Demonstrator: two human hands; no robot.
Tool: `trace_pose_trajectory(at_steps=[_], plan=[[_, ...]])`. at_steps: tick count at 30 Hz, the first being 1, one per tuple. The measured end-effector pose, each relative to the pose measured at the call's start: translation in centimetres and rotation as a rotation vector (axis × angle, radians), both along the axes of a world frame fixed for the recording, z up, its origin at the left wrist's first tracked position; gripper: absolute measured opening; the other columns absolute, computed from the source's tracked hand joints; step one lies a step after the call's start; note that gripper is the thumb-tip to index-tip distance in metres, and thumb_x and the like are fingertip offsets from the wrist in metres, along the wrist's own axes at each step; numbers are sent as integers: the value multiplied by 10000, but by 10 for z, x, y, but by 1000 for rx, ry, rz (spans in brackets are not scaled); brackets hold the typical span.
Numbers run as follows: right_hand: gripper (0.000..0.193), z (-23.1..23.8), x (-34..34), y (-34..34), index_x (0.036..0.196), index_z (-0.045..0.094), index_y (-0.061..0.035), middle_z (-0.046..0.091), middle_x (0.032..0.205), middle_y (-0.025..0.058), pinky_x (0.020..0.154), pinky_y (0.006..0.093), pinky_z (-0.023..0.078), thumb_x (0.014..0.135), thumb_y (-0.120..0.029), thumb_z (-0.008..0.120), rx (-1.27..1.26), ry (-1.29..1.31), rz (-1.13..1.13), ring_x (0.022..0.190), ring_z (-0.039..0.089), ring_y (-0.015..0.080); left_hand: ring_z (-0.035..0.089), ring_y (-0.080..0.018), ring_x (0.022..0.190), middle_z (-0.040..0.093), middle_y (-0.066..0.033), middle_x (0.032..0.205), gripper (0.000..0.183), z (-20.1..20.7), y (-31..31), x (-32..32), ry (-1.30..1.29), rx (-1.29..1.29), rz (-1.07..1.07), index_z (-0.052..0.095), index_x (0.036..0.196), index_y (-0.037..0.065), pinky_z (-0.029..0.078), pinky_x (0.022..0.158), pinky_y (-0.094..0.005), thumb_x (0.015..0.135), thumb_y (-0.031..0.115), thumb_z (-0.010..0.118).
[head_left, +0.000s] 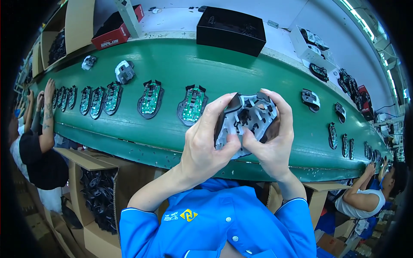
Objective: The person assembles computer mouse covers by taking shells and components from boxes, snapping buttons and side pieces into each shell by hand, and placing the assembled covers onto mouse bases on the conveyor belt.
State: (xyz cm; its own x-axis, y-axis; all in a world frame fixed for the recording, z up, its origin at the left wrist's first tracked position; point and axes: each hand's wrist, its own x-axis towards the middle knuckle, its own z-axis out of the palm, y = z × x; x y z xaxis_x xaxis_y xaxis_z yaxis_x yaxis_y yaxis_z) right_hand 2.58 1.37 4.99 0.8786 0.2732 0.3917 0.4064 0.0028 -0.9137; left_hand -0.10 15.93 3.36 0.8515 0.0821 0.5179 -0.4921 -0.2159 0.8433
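Observation:
Between my two hands I hold up a computer mouse top shell (254, 116), its pale ribbed inside turned toward me and dark panels along its sides. My left hand (211, 133) grips the left side, fingertips at the top edge and thumb pressed on the inner face. The right side is gripped by my right hand (273, 137) in the same way, its thumb close to the other. Just left of the shell, a mouse base with a green circuit board (192, 105) lies on the green conveyor belt (167, 56). Another mouse base (150, 99) lies further left.
Several more mouse bases (113, 98) line the belt, with white-and-black shells (124, 72) behind them. Beyond the belt stand a black box (232, 36) and a white box (303, 49). Cardboard boxes (99, 234) stand below the near edge. Co-workers sit at left (36, 150) and right (361, 198).

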Motion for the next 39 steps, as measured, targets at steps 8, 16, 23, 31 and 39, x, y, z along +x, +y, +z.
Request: trace_pose_trajectory(at_steps=[8,16,23,31,39], plan=[[714,25,44,-14,1309,399,-49,519,1168,105,857,293,478,639,-50,647,-231,251,267,1012,558,173,628,-260,858,567,-196,1086,730,42,52,6,390,226,-235,345,1337,18,516,686,-349,726,192,706],[548,-70,156,-101,1217,505,-184,478,919,78,561,347,515,716,29,564,-1385,-802,-436,850,553,241,566,-325,1002,573,-131,1143,525,-10,291,71,181,1016,776,512,1243,143,467,882,-415,730,37,546],[765,11,78,-110,1303,408,-118,430,1241,144,919,426,445,621,-108,753,-1379,-73,57,1129,441,349,320,-373,1263,368,-139,1390,825,-59,317,148,355,1113,119,369,1367,199,293,1064,-434,590,24,585],[237,93,-154,-249,925,658,27,653,920,128,603,254,529,772,-153,674,-508,683,-307,813,633,163,496,-286,1090,516,-138,1132,780,-75,320,213,647,885,-244,472,1263,6,398,943,-376,590,220,802],[192,-216,-304,-312,907,667,-72,664,877,140,736,407,517,739,-121,591,-1173,1068,-1118,827,639,306,523,-216,955,538,-118,1108,631,-112,363,252,521,910,-16,442,1240,29,435,837,-326,736,254,748]])
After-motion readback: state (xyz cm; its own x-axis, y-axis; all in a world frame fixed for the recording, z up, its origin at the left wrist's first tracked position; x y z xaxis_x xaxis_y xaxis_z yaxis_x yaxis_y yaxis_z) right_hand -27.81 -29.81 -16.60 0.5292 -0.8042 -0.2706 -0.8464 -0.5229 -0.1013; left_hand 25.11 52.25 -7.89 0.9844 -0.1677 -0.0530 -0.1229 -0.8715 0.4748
